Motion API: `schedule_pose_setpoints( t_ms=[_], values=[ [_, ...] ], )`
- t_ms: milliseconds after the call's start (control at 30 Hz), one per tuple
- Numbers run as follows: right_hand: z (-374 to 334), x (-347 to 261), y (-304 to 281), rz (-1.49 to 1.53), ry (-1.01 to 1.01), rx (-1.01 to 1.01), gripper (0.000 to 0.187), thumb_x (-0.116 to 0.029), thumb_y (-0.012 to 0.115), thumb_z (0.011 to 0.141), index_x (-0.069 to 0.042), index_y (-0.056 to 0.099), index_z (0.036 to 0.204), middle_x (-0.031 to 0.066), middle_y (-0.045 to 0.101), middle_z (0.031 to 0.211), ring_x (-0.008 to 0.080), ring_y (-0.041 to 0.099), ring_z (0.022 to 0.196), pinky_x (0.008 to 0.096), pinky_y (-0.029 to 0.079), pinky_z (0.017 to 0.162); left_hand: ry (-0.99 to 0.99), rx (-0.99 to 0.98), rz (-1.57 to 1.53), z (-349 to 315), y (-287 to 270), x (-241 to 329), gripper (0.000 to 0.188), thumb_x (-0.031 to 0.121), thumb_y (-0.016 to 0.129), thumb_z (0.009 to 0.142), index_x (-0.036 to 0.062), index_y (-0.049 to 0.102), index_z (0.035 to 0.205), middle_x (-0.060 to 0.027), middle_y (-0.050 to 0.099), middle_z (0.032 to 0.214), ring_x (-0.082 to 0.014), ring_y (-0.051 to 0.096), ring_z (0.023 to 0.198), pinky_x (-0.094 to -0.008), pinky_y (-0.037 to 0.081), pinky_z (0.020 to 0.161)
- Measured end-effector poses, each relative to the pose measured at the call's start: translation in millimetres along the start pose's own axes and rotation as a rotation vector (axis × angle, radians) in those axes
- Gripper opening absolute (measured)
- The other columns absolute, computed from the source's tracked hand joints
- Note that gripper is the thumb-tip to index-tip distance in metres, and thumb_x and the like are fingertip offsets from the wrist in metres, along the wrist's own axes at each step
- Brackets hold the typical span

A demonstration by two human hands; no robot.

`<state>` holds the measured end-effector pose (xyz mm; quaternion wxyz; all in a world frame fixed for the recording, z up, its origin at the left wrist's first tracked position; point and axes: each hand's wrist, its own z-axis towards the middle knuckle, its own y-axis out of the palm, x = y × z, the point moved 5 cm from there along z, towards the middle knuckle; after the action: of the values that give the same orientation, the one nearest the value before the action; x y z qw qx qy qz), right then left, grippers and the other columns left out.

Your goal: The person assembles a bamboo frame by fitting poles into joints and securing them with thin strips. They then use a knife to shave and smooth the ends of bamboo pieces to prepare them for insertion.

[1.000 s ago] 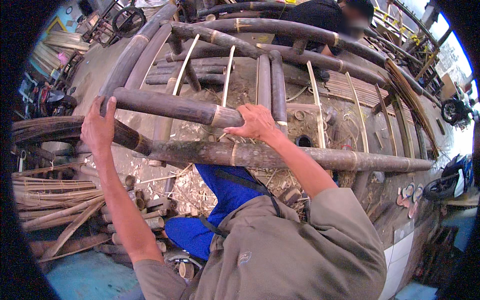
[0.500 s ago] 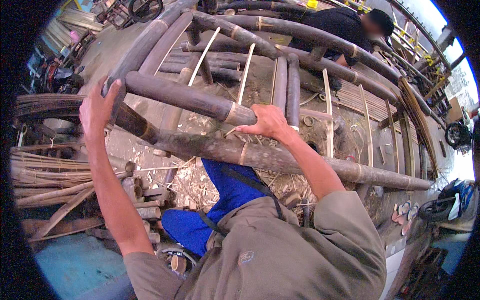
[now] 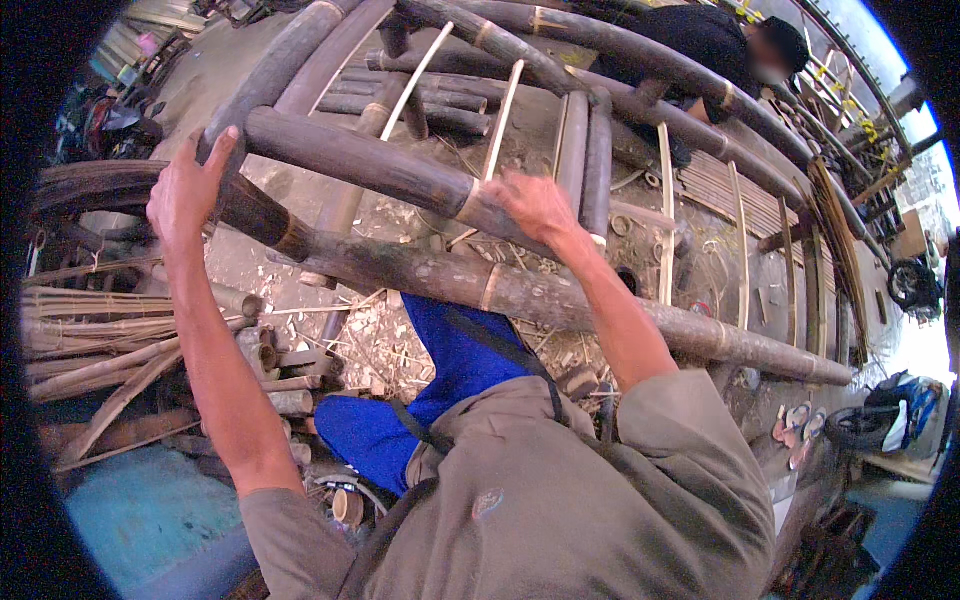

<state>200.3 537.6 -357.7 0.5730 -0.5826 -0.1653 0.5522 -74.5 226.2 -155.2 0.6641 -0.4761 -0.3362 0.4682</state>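
At the left corner of a dark bamboo frame [image 3: 600, 38], the lower end of a thick corner pole [image 3: 275, 82] is clasped by the left hand [image 3: 187, 190], with the thumb laid along its upper side and the fingers curved round its outer face. A bamboo crosspiece [image 3: 360, 155] is set against that pole and slanted down to the right, above the left part of the frame's near edge. Its right part is covered by the right hand [image 3: 540, 208]; the fingers are bent but blurred, so whether the crosspiece is gripped or only touched cannot be told. The near edge is formed by a long front rail [image 3: 560, 303], below which wood chips [image 3: 380, 345] are scattered on the ground. Pale slats [image 3: 666, 220] are spaced along the frame's right half. Cut bamboo poles [image 3: 425, 108] are seen on the ground beyond the crosspiece. Split bamboo strips [image 3: 110, 310] are heaped at the left. Beyond the frame's far edge, a person in black [image 3: 685, 40] is partly hidden by the rails.
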Motion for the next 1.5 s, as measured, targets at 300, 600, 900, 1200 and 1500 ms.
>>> schedule_pose_setpoints(
  t_ms=[300, 600, 900, 1200, 1500],
  values=[
    [-4.5, -0.7, 11.6, 0.112, 0.086, -0.288, 0.076, -0.07, 0.039, 0.096, 0.0, 0.069, 0.095, 0.0273, 0.068, 0.085, 0.0472, 0.064, 0.084, 0.0505, 0.048, 0.077, -0.074, 0.081, -0.097, -4.9, -0.7, -12.9, 0.083, 0.085, 0.043, 0.084, 0.0232, 0.061, 0.137, -0.0213, 0.068, 0.123, -0.041, 0.063, 0.118, -0.0509, 0.049, 0.099],
    [-8.0, -7.2, 6.7, 0.124, 0.067, -0.142, 0.081, -0.073, 0.041, 0.094, 0.003, 0.066, 0.083, 0.03, 0.06, 0.075, 0.0475, 0.059, 0.075, 0.0512, 0.044, 0.069, -0.044, 0.312, -0.202, -20.0, -3.6, -12.4, 0.056, 0.062, 0.047, 0.097, 0.0157, 0.072, 0.114, -0.0173, 0.073, 0.102, -0.0394, 0.069, 0.1, -0.0503, 0.054, 0.085],
    [-12.0, -7.0, 8.1, 0.084, 0.075, -0.094, 0.086, -0.076, 0.039, 0.094, 0.005, 0.064, 0.081, 0.0276, 0.058, 0.069, 0.0429, 0.058, 0.069, 0.0512, 0.043, 0.067, 0.131, 0.513, -0.321, -34.6, 7.4, -23.5, 0.033, 0.039, 0.055, 0.099, 0.013, 0.072, 0.111, -0.0154, 0.073, 0.098, -0.0375, 0.069, 0.093, -0.0493, 0.053, 0.083],
    [-16.4, -4.1, 8.0, 0.031, 0.128, -0.071, 0.077, -0.073, 0.041, 0.095, -0.002, 0.069, 0.088, 0.0292, 0.067, 0.085, 0.0503, 0.063, 0.086, 0.057, 0.047, 0.074, 0.031, 0.347, -0.504, -28.3, 15.9, -50.2, 0.043, 0.045, 0.049, 0.101, 0.011, 0.073, 0.114, -0.0213, 0.072, 0.102, -0.0407, 0.068, 0.099, -0.0503, 0.052, 0.089],
    [-30.0, -23.2, -6.9, -0.042, 0.133, 0.126, 0.067, -0.067, 0.047, 0.096, -0.004, 0.07, 0.09, 0.0267, 0.069, 0.082, 0.0477, 0.066, 0.08, 0.0556, 0.049, 0.071, 0.0, 0.414, -0.539, -36.3, 18.5, -43.8, 0.042, 0.043, 0.051, 0.1, 0.0081, 0.074, 0.107, -0.0192, 0.071, 0.105, -0.0386, 0.067, 0.102, -0.0491, 0.052, 0.091]
  ],
)
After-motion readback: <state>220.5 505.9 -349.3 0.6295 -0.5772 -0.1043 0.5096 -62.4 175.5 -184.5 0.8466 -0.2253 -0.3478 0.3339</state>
